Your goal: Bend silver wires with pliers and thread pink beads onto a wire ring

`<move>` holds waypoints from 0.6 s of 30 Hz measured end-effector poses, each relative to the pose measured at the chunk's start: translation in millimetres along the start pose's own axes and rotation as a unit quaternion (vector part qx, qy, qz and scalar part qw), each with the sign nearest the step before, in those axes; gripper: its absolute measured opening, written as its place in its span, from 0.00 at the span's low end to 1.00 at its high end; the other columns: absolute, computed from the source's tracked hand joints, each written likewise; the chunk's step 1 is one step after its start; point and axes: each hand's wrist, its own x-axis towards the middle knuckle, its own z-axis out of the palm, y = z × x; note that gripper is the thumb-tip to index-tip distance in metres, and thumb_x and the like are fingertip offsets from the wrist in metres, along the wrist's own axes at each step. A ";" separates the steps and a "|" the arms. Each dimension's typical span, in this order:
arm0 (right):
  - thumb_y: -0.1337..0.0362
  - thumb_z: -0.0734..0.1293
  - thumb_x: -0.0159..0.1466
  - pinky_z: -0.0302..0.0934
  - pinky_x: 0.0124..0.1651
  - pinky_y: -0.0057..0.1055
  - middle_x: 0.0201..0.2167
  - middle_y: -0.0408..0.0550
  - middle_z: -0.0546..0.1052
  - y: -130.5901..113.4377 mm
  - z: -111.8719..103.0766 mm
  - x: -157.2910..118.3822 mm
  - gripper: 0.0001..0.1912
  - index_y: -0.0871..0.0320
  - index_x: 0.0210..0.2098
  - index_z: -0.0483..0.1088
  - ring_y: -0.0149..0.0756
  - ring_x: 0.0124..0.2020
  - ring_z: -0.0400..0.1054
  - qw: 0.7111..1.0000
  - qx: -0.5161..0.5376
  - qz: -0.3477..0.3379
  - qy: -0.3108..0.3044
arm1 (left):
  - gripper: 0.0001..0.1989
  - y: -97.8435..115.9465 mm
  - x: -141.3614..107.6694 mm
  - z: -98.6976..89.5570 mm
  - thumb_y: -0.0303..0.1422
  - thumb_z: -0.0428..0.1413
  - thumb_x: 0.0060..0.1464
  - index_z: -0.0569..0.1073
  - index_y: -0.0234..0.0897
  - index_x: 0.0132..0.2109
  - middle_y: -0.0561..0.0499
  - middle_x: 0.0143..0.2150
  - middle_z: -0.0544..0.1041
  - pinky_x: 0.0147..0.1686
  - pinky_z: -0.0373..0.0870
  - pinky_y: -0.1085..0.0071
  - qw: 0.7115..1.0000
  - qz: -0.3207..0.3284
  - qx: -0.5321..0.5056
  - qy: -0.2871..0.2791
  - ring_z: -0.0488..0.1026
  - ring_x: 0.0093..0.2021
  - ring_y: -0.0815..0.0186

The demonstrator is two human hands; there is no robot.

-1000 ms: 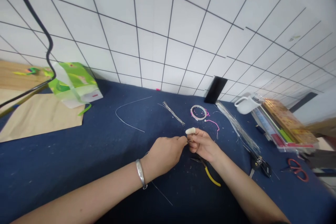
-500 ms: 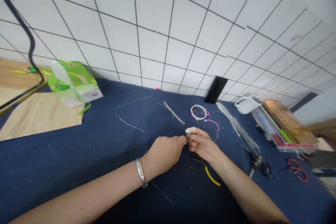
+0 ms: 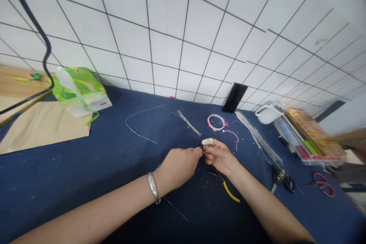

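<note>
My left hand (image 3: 181, 166), a silver bangle (image 3: 153, 187) at its wrist, is closed in a pinch on a thin wire (image 3: 205, 152). Fingertip to fingertip with it, my right hand (image 3: 221, 158) pinches the same wire, and a white finger cot (image 3: 207, 142) covers one of its fingers. Only a short bit of the wire shows between the hands. Another length of wire (image 3: 176, 209) trails out below the left wrist; whether it joins the held piece cannot be seen. Yellow-handled pliers (image 3: 230, 192) lie just under the right hand, partly hidden by the forearm.
Beyond the hands lie a wire bundle (image 3: 188, 122), a bent wire (image 3: 127, 125) and a ring-shaped dish (image 3: 216, 122) with pink beads. To the right are long wires (image 3: 260, 137), keys (image 3: 278, 178), red scissors (image 3: 323, 185), a white mug (image 3: 268, 114) and stacked books (image 3: 311, 137).
Both hands stay pinched together in nearly the same place. The black cable at the left has swung slightly to the right.
</note>
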 end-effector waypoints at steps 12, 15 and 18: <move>0.68 0.66 0.56 0.55 0.24 0.26 0.24 0.40 0.63 3.8 -4.2 2.6 0.12 0.59 0.40 0.68 0.24 0.21 0.56 0.999 -0.048 -0.025 -0.004 | 0.08 -0.3 -0.8 -2.6 0.27 0.42 0.56 0.65 0.37 0.35 0.50 0.27 0.72 0.21 0.60 0.72 1.000 0.002 0.008 0.000 0.71 0.23 0.63; 0.67 0.67 0.56 0.56 0.24 0.26 0.24 0.39 0.63 4.7 -4.7 2.8 0.12 0.59 0.40 0.68 0.24 0.21 0.56 0.998 -0.060 -0.027 0.001 | 0.08 -0.3 -0.7 -2.8 0.27 0.42 0.56 0.65 0.37 0.35 0.50 0.27 0.72 0.21 0.61 0.71 1.000 0.001 0.014 -0.002 0.71 0.22 0.62; 0.66 0.67 0.55 0.57 0.24 0.26 0.23 0.39 0.63 5.2 -4.6 3.1 0.12 0.58 0.39 0.68 0.24 0.21 0.56 0.996 -0.078 -0.030 0.009 | 0.09 -0.5 -0.4 -2.9 0.28 0.41 0.56 0.65 0.37 0.35 0.50 0.26 0.72 0.21 0.62 0.70 1.000 -0.001 0.015 -0.008 0.71 0.22 0.61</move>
